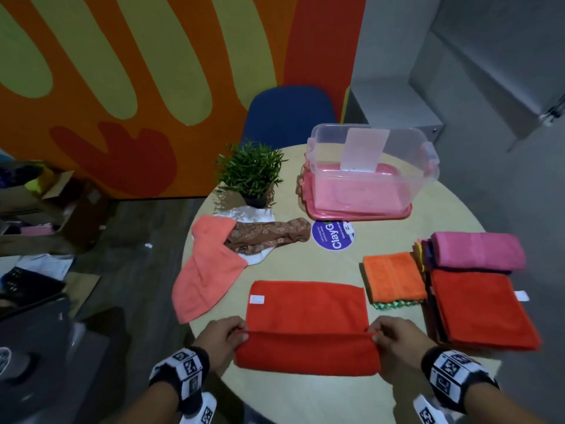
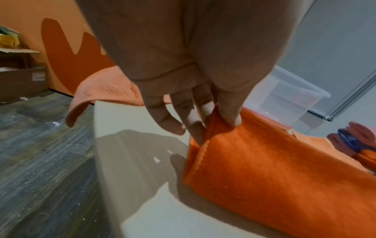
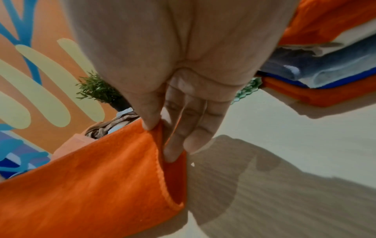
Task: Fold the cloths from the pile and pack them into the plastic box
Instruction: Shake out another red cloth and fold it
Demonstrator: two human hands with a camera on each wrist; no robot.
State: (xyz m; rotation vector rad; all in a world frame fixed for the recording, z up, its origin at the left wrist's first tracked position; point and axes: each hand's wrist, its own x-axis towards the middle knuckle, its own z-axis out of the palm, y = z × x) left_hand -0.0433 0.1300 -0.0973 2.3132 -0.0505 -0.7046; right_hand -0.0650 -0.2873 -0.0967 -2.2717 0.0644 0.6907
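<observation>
Head view — both hands point(image 1: 227, 333) pinching cloth point(image 1: 307, 310)

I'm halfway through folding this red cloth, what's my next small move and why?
Probably carry the pinched near edge forward onto the far edge. The left hand and right hand each pinch a corner of the red microfibre cloth, lifted and only partly turned over.

On the bench point(image 1: 321, 264), the half-folded cloth point(image 1: 307, 319) lay at the lower centre of the frame, the left hand point(image 1: 224, 335) at its left end and the right hand point(image 1: 394, 336) at its right. The unfolded pile point(image 1: 232, 252) sat left of centre, the potted plant point(image 1: 250, 171) behind it. The folded stacks point(image 1: 467, 289) lay at the right. The plastic box point(image 1: 371, 169) stood upper right, a chair point(image 1: 287, 113) beyond it.
</observation>
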